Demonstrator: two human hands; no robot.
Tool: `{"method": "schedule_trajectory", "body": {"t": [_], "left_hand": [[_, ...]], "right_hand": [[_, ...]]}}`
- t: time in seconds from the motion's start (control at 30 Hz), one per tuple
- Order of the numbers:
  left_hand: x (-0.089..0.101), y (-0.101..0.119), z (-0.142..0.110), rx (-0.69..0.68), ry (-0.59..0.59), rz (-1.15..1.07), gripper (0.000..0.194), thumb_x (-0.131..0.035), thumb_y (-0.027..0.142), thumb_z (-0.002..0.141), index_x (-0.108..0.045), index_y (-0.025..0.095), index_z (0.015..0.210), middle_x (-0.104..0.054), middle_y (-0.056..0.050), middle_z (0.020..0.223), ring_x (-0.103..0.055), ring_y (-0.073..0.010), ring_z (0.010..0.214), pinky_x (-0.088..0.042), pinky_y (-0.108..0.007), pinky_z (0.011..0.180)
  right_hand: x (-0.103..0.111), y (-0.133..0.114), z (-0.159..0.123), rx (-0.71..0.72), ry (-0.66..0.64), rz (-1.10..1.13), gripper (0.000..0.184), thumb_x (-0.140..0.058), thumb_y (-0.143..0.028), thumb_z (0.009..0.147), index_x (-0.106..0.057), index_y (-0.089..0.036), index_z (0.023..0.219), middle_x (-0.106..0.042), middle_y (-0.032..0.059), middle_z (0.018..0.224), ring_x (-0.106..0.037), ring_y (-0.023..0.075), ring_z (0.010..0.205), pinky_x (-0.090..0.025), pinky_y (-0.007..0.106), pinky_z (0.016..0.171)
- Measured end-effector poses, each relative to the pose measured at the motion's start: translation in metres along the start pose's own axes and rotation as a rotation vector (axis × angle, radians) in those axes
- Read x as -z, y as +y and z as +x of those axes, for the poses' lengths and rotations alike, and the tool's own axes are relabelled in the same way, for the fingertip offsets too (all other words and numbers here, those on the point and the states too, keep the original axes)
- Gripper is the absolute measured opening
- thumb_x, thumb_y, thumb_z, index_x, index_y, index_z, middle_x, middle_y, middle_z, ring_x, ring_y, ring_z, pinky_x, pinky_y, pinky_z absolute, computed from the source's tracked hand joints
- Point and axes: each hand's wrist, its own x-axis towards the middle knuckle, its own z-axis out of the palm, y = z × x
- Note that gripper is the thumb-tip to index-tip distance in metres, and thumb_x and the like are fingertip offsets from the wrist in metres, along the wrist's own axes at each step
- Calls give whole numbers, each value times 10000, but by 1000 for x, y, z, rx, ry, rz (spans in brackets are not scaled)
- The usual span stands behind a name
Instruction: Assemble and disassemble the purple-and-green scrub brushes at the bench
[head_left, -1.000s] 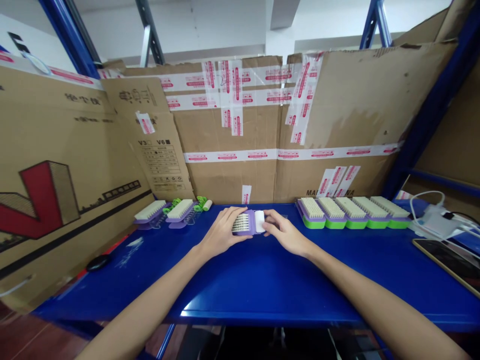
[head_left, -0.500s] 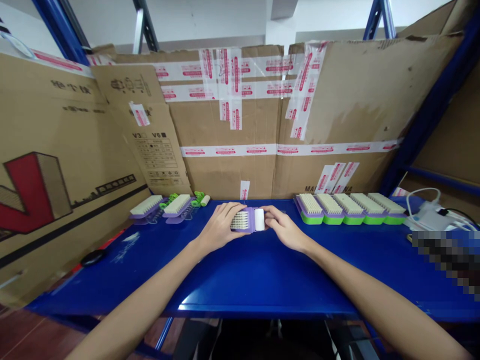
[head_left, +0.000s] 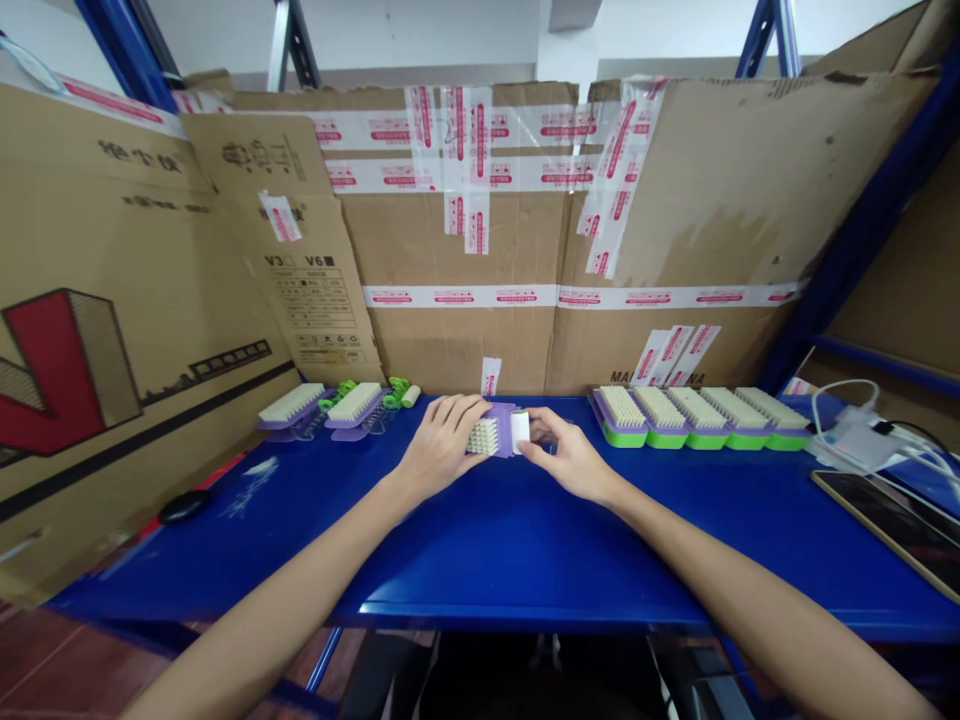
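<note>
My left hand (head_left: 444, 440) is wrapped over the left part of a purple scrub brush (head_left: 504, 430), just above the blue tabletop. Its cream bristles (head_left: 484, 437) face up toward me below my fingers. A small white block-like part (head_left: 520, 430) sits at the brush's right end, its exact kind unclear. My right hand (head_left: 564, 452) pinches that white part, thumb in front and fingers curled behind, so the fingertips are partly hidden.
On the right stands a row of several purple-and-green brushes (head_left: 686, 415), bristles up. Two purple brushes (head_left: 356, 405) and green pieces (head_left: 403, 390) lie at the left. A phone (head_left: 892, 525), white cables (head_left: 847, 390) and a black round object (head_left: 184, 506) lie toward the sides. Cardboard (head_left: 465, 345) walls the back.
My right thumb has come down onto the front of the white part, and the fingers have closed around its end. The brush has tilted slightly in my left hand.
</note>
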Motion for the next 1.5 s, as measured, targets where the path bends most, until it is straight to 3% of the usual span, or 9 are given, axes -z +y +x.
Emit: {"method": "schedule_trajectory", "body": {"t": [0.1,0.27,0.4,0.47,0.67,0.97,1.27,1.5], "left_hand": [[1,1,1,-8,33,13,678,-824,374,994,-511,228,1577,-686,-202,1508,-663,-431,1389,-516,-619,1192],[2,2,1,-20,42,-8,759,-908,364,916,-486,234,1532,-693,-214,1510,-713,-435,1358,-575,-618,1145],[0,4,-2,-11,1,-65,836,-939,336,877,-452,261,1552,-720,-187,1503,-741,-419,1362,-604,-608,1146],[-1,5,-3,-11,-6,-75,859,-941,337,877,-442,266,1572,-729,-179,1496,-750,-413,1360,-616,-599,1140],[-4,10,-4,-19,-11,-83,831,-939,341,882,-468,274,1563,-726,-169,1497,-743,-408,1372,-629,-592,1116],[-6,10,-3,-4,-22,-134,840,-908,336,924,-420,282,1605,-718,-170,1480,-739,-399,1352,-605,-580,1106],[-5,12,-6,29,-91,-208,849,-812,397,1031,-292,278,1691,-642,-214,1560,-668,-424,1464,-559,-622,1181],[-8,15,-6,-63,-26,-170,853,-770,328,1057,-214,273,1700,-596,-245,1571,-619,-431,1500,-532,-661,1188]], "right_hand": [[-1,-4,0,1,15,-32,368,-567,-400,1109,-644,-229,1426,-837,77,1143,-789,251,1066,-598,474,1041],[-2,-11,-2,10,43,-72,443,-716,-461,1054,-621,-242,1427,-841,78,1152,-800,267,1067,-607,478,1038],[-1,-13,-4,62,68,-182,337,-523,-316,1105,-635,-252,1416,-821,65,1120,-784,246,992,-607,451,971],[0,-15,-5,74,66,-211,332,-482,-328,1135,-636,-253,1419,-814,64,1106,-779,246,972,-606,444,946],[-1,-18,-6,88,75,-262,424,-725,-492,1062,-629,-264,1406,-827,75,1150,-787,273,1008,-621,453,968],[1,-19,-6,145,71,-331,300,-549,-402,1141,-639,-249,1384,-807,87,1150,-770,267,1008,-615,448,943],[2,-24,-6,85,27,-213,426,-654,-522,1120,-611,-247,1442,-814,50,1065,-775,244,938,-629,426,939],[3,-21,-8,97,9,-257,502,-707,-523,1098,-592,-260,1509,-829,86,1188,-795,276,1033,-626,456,982]]}}
